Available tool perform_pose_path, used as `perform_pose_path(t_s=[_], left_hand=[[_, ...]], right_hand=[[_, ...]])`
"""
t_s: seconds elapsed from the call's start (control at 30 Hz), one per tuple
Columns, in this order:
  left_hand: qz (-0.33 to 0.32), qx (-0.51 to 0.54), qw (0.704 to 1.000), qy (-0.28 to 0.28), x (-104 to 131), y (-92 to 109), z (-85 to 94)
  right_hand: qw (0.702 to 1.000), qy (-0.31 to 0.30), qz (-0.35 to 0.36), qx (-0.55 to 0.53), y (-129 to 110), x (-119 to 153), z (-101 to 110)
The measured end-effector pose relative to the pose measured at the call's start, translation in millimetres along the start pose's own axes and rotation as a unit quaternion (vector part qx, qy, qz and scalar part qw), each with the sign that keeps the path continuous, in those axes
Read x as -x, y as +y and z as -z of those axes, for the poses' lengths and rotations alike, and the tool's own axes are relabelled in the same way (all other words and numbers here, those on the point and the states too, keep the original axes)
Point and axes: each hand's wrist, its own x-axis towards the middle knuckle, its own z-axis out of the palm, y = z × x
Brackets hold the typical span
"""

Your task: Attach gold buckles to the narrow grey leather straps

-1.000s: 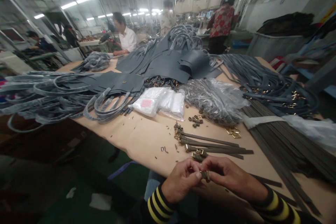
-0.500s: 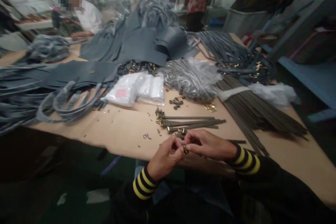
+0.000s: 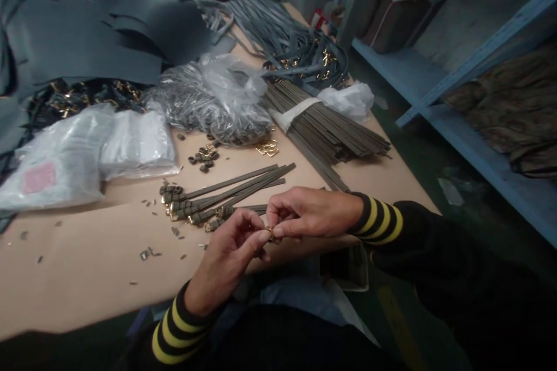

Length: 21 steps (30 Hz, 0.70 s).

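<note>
My left hand (image 3: 232, 255) and my right hand (image 3: 307, 213) meet fingertip to fingertip over the table's front edge. Both pinch a small gold metal piece (image 3: 270, 234), mostly covered by the fingers, so its exact shape is hidden. Just beyond them lies a row of thin olive-brown straps (image 3: 235, 190) with gold buckles and rolled ends at their left. Behind these are small dark strap loops (image 3: 203, 157) and a heap of gold wire rings (image 3: 266, 148).
Clear bags (image 3: 139, 142) and a bag of dark pieces (image 3: 209, 104) lie behind. A bundle of straps (image 3: 331, 124) rests at the right. Blue-grey panels (image 3: 78, 29) are piled at the left. A blue shelf (image 3: 404, 75) stands beyond the table (image 3: 87, 266).
The view has turned to the right and downward, so the shelf shows more and the people at the back are mostly out of view. Both hands keep pinching the metal piece.
</note>
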Motion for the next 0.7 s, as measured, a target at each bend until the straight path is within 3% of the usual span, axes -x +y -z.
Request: perform_pose_path(t_s=[0.1,0.2,0.43,0.7], left_hand=[[0.004,0.083,0.996,-0.022,-2.8,-4.1,-4.9],[-0.020,0.126,0.992,-0.007,-5.8,-10.8,-9.5],[-0.032,0.045,0.996,0.068,-13.1,-15.4,-18.1],[0.053,0.165,0.985,0.008,-10.2,-17.5,-24.3]], right_hand=[[1.000,-0.004,0.006,-0.027,1.2,9.0,3.8],[0.999,0.032,-0.006,0.017,1.5,14.0,4.9],[0.966,0.169,-0.057,0.189,5.2,18.9,1.3],[0.964,0.165,-0.063,0.199,11.9,26.3,-5.2]])
